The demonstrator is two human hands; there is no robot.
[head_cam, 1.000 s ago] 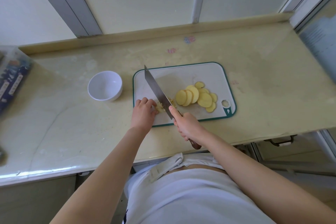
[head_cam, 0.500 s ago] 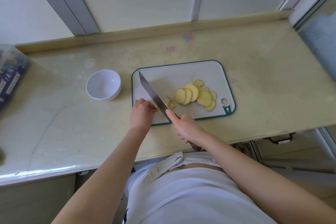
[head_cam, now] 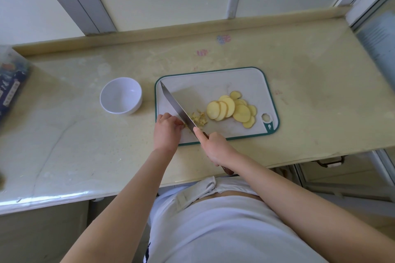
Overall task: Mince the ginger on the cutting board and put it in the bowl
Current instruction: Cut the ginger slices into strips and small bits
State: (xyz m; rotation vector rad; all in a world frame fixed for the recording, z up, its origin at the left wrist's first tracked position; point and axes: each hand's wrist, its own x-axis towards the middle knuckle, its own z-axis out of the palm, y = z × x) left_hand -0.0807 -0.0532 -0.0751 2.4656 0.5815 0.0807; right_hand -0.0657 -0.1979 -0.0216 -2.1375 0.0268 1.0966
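The right hand (head_cam: 214, 147) is wrapped around the handle of the knife (head_cam: 175, 104). Its blade runs diagonally across the left part of the cutting board (head_cam: 213, 85), tip toward the far left corner. The left hand (head_cam: 167, 129) sits at the near left edge of the board with fingers curled, knuckles against the blade. It pins down a small ginger piece (head_cam: 185, 125), most of which is hidden under the fingertips.

Compared with a second ago, the blade has stepped leftward toward the left hand. The pile of minced ginger (head_cam: 199, 118) just right of the blade looks fuller and more spread out. That suggests the chopping is advancing through the held piece in small cuts.

Much seems left to do. A fan of uncut ginger slices (head_cam: 232, 109) lies on the right half of the board, apart from the pile. The white bowl (head_cam: 121, 112) stands on the counter (head_cam: 85, 134) just left of the board, with no ginger in it.
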